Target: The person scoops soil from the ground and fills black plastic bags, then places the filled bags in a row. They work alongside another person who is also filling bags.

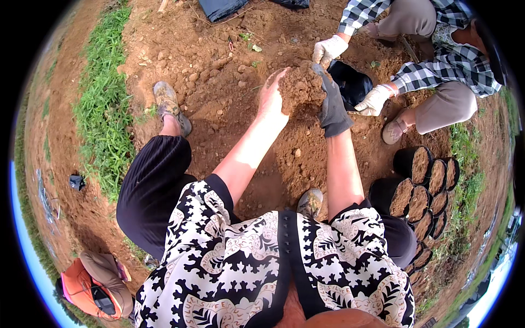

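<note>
A heap of loose brown soil (302, 87) is cupped between my two hands, above the dug ground. My bare left hand (272, 98) presses on its left side, and my right hand (331, 104), in a dark grey glove, closes on it from the right. Just right of my gloved hand, a co-worker in white gloves holds a black plastic grow bag (351, 82) with its mouth spread. One white glove (330, 49) grips its far edge and the other white glove (374, 100) its near right edge.
Several black bags filled with soil (402, 198) stand packed together at the right. Folded black plastic (221, 8) lies at the far edge. A grass strip (104, 104) runs along the left. Another person in orange (90, 290) is at the lower left.
</note>
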A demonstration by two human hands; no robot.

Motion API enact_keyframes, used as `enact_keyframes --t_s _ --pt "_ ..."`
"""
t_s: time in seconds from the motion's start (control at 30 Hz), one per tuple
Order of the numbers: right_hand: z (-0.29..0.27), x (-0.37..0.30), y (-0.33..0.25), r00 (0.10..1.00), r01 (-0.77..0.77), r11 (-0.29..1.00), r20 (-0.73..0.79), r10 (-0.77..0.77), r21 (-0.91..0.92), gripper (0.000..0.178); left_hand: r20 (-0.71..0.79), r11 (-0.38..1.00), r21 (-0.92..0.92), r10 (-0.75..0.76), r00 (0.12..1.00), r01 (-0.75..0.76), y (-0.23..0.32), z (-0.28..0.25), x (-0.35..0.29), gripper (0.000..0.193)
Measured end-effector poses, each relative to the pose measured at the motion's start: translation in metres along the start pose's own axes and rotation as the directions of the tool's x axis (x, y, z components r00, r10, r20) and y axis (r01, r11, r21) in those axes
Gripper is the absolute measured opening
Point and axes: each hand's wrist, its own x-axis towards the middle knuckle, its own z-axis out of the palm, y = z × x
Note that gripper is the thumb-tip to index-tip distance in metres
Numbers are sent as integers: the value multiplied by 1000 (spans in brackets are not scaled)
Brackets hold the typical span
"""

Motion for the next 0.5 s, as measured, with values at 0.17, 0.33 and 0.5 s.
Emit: enact_keyframes --t_s 0.17,0.33,0.5 --pt "-36 7 -56 994 31 997 -111 -23 76 41 251 964 -114 -207 946 241 -41 53 51 26" --pt "-54 2 -53 984 27 997 -178 -14 72 45 238 924 -24 -366 900 382 -84 52 97 38" --pt "-99 29 -30 878 183 963 -407 -251 -198 45 50 903 280 -351 935 324 -95 72 94 74"
